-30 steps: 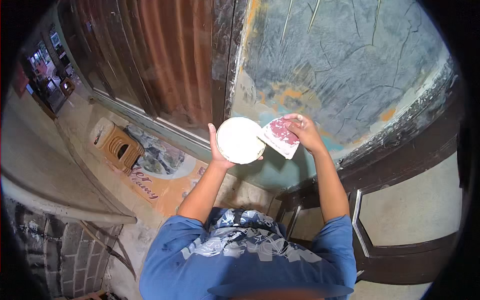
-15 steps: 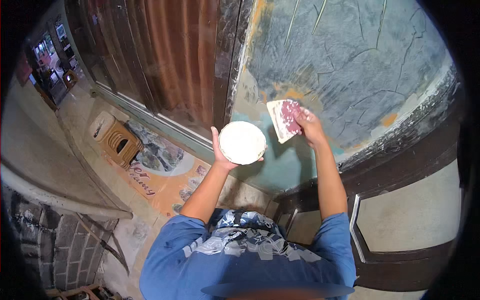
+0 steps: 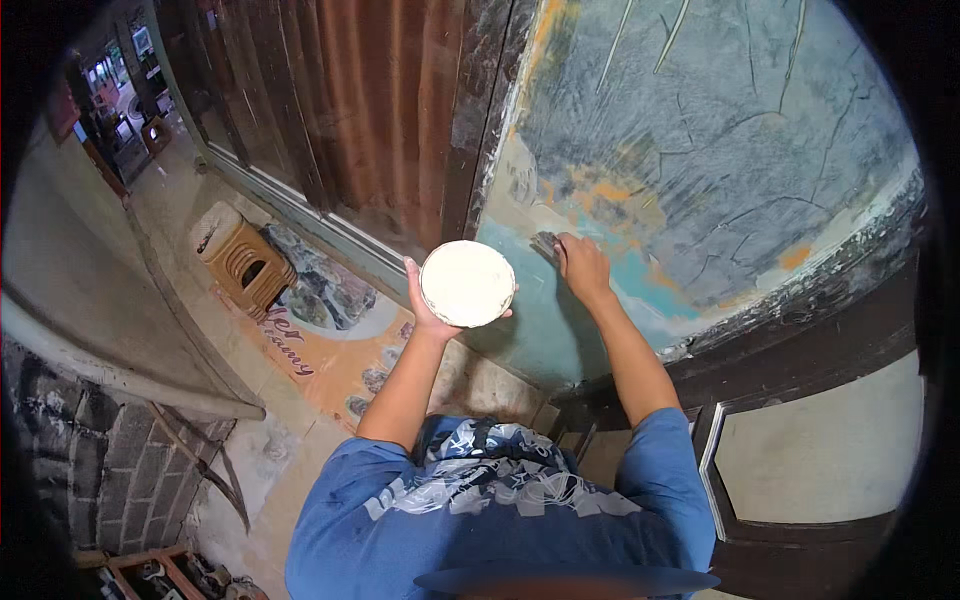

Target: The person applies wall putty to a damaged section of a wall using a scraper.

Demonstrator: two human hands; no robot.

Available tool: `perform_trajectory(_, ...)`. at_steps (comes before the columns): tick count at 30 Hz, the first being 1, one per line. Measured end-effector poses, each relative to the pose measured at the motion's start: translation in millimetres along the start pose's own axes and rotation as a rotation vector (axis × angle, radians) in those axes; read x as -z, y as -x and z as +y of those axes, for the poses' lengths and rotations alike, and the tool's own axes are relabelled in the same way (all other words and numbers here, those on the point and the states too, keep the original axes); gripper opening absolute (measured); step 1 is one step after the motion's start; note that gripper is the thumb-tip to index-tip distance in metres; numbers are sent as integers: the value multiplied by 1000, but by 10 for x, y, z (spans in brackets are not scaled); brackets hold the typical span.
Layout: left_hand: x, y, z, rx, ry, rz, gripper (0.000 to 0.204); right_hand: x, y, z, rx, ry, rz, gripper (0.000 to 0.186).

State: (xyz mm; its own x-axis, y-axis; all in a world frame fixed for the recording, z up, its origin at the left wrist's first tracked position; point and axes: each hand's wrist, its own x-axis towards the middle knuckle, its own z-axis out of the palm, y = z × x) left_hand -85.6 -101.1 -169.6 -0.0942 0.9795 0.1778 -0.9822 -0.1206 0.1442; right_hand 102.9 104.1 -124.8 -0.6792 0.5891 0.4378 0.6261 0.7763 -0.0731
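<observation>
A round tub of white paste (image 3: pixel 467 284) rests in my left hand (image 3: pixel 428 318), whose fingers wrap round its side and underside. To the right, my right hand (image 3: pixel 588 270) grips a scraper (image 3: pixel 544 243) that shows almost edge-on. The scraper's blade is at the lower part of the wall (image 3: pixel 740 130); whether its whole edge touches cannot be made out. Grey-blue, cracked plaster covers this wall, with orange and turquoise patches around the scraper and paler smeared areas to its left.
Left of the wall is a dark-framed glass panel with a brown curtain (image 3: pixel 370 110). A tan plastic stool (image 3: pixel 245 262) stands on a printed sheet (image 3: pixel 345 370) on the floor. Dark wooden panelling (image 3: pixel 810 535) lies at lower right, a grey block wall (image 3: pixel 130 480) at lower left.
My right hand has moved slightly left and down, bringing the scraper from a raised, face-on position to edge-on at the wall. The tub has shifted slightly left in view.
</observation>
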Motion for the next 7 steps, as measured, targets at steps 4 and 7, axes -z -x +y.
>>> perform_trajectory(4,7,2,44,-17,-20,-28,116,-271,-13,186,96,73,45,18)
perform_trajectory(7,42,5,83,-30,-48,7,116,-144,-78,158,-20,31,79,21)
